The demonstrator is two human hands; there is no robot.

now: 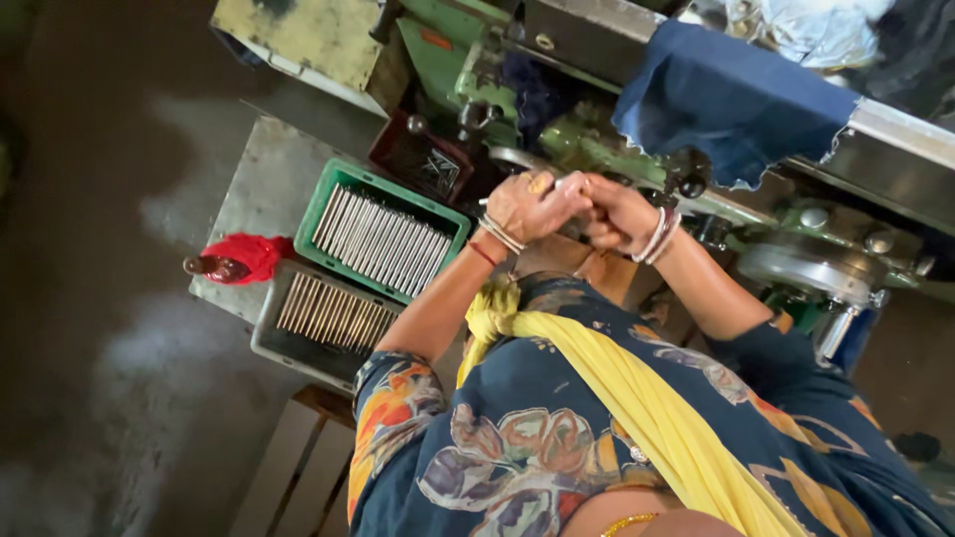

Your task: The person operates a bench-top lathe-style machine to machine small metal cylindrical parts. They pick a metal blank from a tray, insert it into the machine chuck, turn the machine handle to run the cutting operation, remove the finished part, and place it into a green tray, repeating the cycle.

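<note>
Head view: looking down over the person's shoulder at a green machine (597, 149); picture is rotated and a little blurred.
Left hand (527, 204): raised in front of the machine, fingers curled and pressed together round a thin pale rod (484, 202) whose tip shows just past the knuckles; bangles at the wrist.
Right hand (617, 214): touching the left, fingers folded tight; whether it also grips the rod I cannot tell, the left hand covers it. Both hands meet close to the machine, likely so the piece is steadied from two sides.
Green tray (383, 237): on the metal bench (264, 194), near its edge toward the person, filled with a row of metal rods lying side by side, within reach of the left arm.
Grey tray (323, 323): just beside the green one, at the bench's near corner, also holding rods in a row; the two trays seem to keep two lots apart.
Red cloth (249, 257): at the bench's outer edge, wrapped on a small bottle-like thing.
Blue cloth (731, 99): draped over the machine's upper ledge, well clear of the hands.
</note>
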